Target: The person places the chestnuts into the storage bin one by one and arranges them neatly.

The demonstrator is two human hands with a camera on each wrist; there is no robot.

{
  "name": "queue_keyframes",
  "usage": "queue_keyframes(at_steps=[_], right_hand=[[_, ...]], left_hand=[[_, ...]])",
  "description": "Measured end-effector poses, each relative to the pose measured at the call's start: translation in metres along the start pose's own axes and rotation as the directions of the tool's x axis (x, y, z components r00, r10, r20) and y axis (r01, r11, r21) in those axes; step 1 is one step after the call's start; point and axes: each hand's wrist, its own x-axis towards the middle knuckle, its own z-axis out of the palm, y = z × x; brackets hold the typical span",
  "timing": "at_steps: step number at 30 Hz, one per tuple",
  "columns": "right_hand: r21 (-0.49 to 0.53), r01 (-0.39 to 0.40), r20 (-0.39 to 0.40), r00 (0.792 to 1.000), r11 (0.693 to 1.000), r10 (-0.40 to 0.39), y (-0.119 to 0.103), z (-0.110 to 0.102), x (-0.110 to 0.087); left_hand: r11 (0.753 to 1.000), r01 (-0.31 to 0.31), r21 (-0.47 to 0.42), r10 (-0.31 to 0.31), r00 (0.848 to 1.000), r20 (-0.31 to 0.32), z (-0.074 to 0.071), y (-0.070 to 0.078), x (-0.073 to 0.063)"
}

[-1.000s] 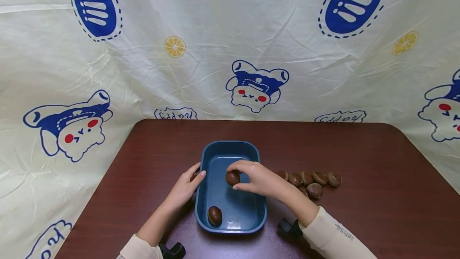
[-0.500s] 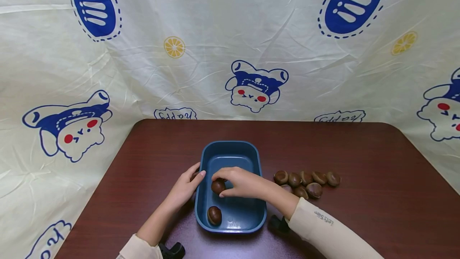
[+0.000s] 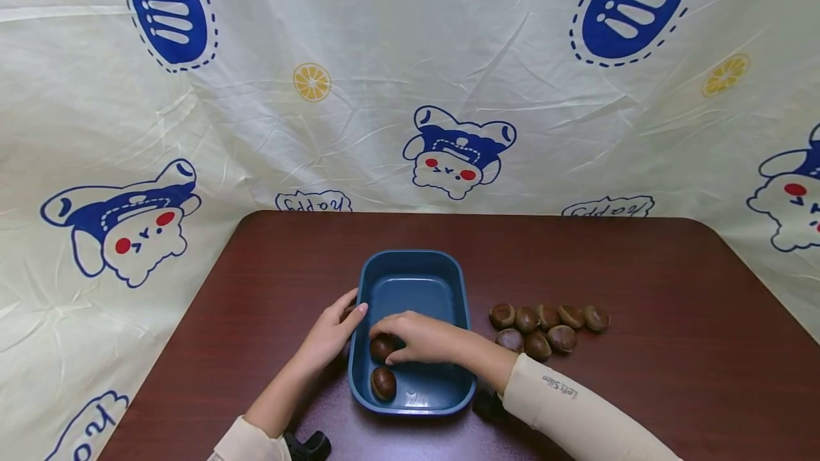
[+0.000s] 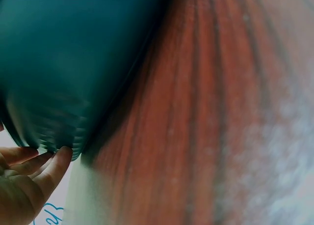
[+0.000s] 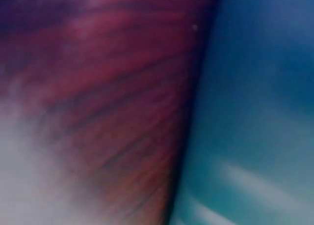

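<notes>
A blue rectangular tray [image 3: 416, 289] sits on the table, with a chestnut [image 3: 384, 383] lying near its front left corner. My right hand [image 3: 419, 338] reaches in from the right and pinches another chestnut [image 3: 381, 348] between thumb and fingers, low inside the tray and just behind the first one. At the tray's left side, my left hand [image 3: 329, 333] holds the wall, thumb at the rim. The left wrist view shows its fingers [image 4: 55, 171] against the tray's outer wall [image 4: 64, 72]. Neither chestnut shows in the wrist views; the right one is blurred.
Several more chestnuts [image 3: 537, 346] lie in two loose rows on the brown table [image 3: 673, 304], right of the tray and close to the right forearm. A white printed cloth [image 3: 359, 141] hangs behind the table's far edge.
My right hand has carried its chestnut leftward and toward the front, lower in the tray, up beside the lying one. The left hand and tray have stayed in place.
</notes>
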Motion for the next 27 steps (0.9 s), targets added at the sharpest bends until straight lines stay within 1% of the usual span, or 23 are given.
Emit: queue_keyframes(at_steps=[5, 10, 13, 16, 22, 27], right_hand=[[-0.024, 0.015, 0.021, 1.0, 1.0, -0.015, 0.0, 0.004, 0.0], [-0.032, 0.005, 0.021, 1.0, 0.999, -0.005, 0.0, 0.005, 0.0], [-0.032, 0.003, 0.012, 1.0, 0.999, -0.003, 0.0, 0.004, -0.002], [0.003, 0.0, -0.01, 1.0, 1.0, 0.0, 0.0, 0.002, -0.003], [0.121, 0.001, -0.065, 0.998, 0.993, 0.007, -0.001, -0.005, -0.007], [0.176, -0.004, -0.11, 0.994, 0.984, 0.024, -0.004, -0.013, -0.012]], left_hand=[[1.0, 0.012, -0.013, -0.012, 1.0, -0.006, 0.001, 0.0, -0.001], [1.0, 0.015, -0.021, -0.015, 1.0, -0.008, 0.001, -0.002, -0.001], [1.0, 0.011, -0.01, -0.011, 1.0, -0.01, 0.001, -0.002, -0.001], [1.0, 0.011, 0.004, -0.011, 1.0, -0.011, 0.001, -0.001, -0.001], [1.0, 0.007, -0.002, -0.007, 1.0, -0.01, 0.001, -0.001, -0.001], [1.0, 0.001, -0.002, -0.001, 1.0, -0.015, 0.001, -0.001, 0.0]])
